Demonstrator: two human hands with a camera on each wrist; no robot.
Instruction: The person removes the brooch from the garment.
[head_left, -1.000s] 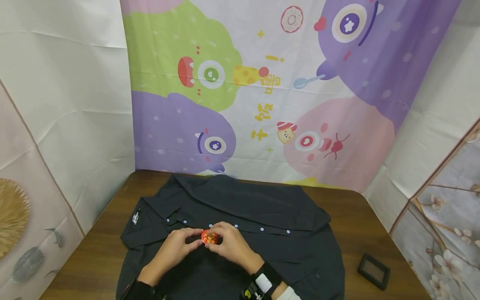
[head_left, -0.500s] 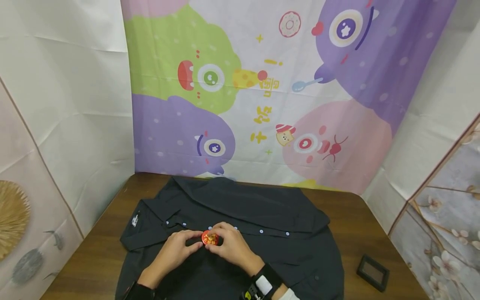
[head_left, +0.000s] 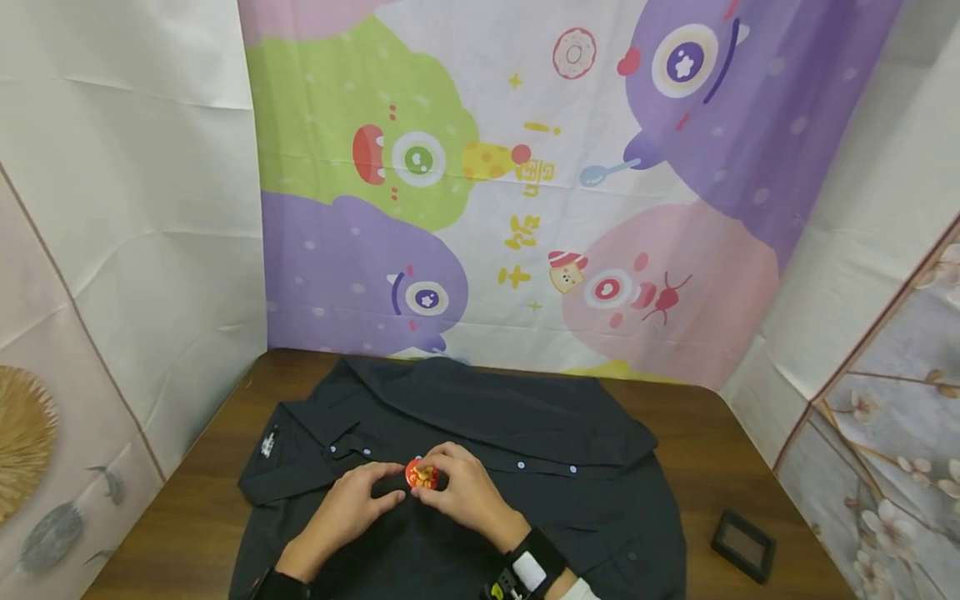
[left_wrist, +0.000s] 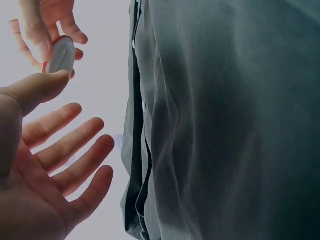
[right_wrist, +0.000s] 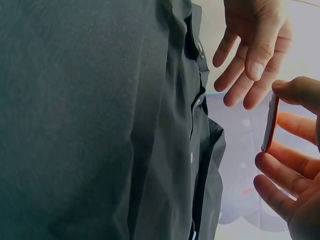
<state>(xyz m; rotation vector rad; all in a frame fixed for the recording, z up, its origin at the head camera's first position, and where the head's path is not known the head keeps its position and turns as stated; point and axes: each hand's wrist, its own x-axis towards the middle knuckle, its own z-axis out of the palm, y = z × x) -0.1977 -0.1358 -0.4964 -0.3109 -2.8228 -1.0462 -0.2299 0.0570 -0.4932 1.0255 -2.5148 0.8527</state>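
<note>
Lower centre of frame: left hand (head_left: 351, 504) now off red badge (head_left: 420, 477), fingers apart; right hand (head_left: 468, 493) alone pinching it

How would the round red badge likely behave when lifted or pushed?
The round red badge is probably stiff: gripped by the right hand, it shows no bend. It looks thin edge-on, so likely light for its width. Being round, it might roll if stood on edge.

- Shirt (head_left: 585, 508) spread on tabletop (head_left: 161, 529).
- Badge (head_left: 424, 478) above shirt, in the fingers of the right hand (head_left: 468, 493); left hand (head_left: 347, 505) just left of it.
- Small frame (head_left: 744, 546) on tabletop, right of shirt.
- Cloth (head_left: 510, 325) hanging behind tabletop's far edge.
</note>
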